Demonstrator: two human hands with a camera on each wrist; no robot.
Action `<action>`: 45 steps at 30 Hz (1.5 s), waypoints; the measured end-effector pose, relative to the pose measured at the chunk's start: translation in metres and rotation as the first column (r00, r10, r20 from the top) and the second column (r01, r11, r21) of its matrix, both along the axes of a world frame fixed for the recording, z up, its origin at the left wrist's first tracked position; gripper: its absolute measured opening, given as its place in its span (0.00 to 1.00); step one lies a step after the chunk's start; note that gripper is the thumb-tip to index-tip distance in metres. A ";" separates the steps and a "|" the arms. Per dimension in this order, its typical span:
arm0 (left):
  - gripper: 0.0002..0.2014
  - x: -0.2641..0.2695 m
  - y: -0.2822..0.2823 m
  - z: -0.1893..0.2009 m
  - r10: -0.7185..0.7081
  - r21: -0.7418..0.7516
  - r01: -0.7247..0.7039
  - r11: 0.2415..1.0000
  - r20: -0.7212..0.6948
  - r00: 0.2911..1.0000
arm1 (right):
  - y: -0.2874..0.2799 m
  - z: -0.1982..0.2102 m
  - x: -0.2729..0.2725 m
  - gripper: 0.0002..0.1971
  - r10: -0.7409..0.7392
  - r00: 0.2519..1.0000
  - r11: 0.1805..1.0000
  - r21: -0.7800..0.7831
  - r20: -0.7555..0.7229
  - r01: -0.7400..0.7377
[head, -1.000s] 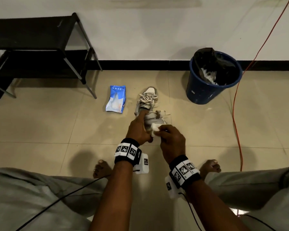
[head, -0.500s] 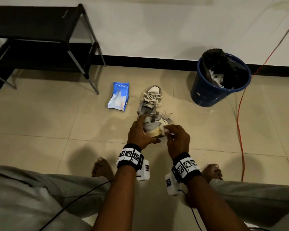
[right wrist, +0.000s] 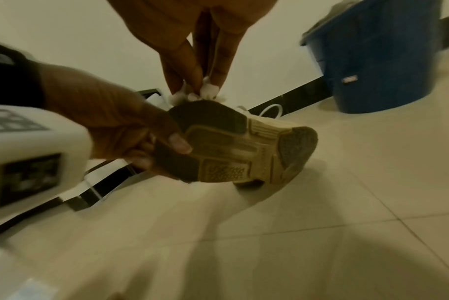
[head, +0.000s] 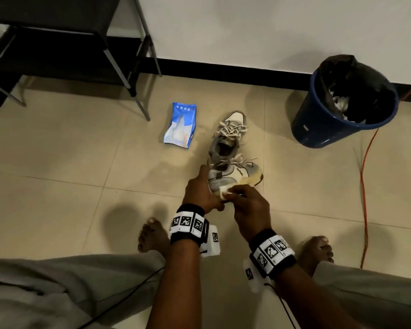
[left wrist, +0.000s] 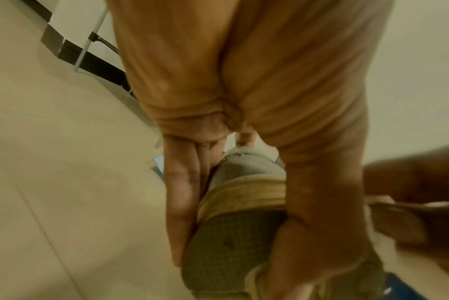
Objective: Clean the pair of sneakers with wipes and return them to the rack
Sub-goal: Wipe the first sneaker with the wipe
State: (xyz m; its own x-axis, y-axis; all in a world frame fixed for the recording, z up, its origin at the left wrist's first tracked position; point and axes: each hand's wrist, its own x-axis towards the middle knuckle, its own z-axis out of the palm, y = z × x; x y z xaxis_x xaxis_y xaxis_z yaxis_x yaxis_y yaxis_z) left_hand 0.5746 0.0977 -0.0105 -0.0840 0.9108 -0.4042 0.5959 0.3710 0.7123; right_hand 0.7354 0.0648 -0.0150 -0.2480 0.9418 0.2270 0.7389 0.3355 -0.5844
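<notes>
My left hand (head: 201, 189) grips the heel end of a grey and white sneaker (head: 235, 175), held above the floor and tipped on its side so the tan sole (right wrist: 243, 154) faces me. My right hand (head: 244, 198) pinches a white wipe (head: 224, 193) against the sneaker's heel edge; the wipe (right wrist: 205, 92) shows between the fingertips in the right wrist view. The second sneaker (head: 228, 134) stands on the floor just beyond, laces loose. A blue pack of wipes (head: 180, 125) lies left of it. The black shoe rack (head: 64, 39) stands at the far left against the wall.
A blue bin (head: 342, 108) with a black liner and used wipes stands at the far right by the wall. An orange cable (head: 364, 186) runs down the floor on the right. My bare feet (head: 152, 236) and grey trouser legs are near the bottom.
The camera view has shifted left and down. The sneaker has been tipped further onto its side, and my right hand with the wipe has moved along its heel edge.
</notes>
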 end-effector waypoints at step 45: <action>0.55 -0.014 -0.006 -0.045 0.047 -0.117 -0.032 0.993 0.123 0.991 | 0.024 -0.056 -0.005 0.14 -0.284 0.939 0.944 -0.227 -0.194 0.239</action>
State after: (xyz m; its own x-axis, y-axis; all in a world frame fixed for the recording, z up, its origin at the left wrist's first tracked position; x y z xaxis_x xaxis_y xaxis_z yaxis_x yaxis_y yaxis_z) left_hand 0.5602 0.0913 -0.0551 -0.0610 0.8550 -0.5150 0.4880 0.4757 0.7318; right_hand 0.7305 0.0891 -0.0714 0.0483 0.9975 0.0508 0.6289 0.0091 -0.7774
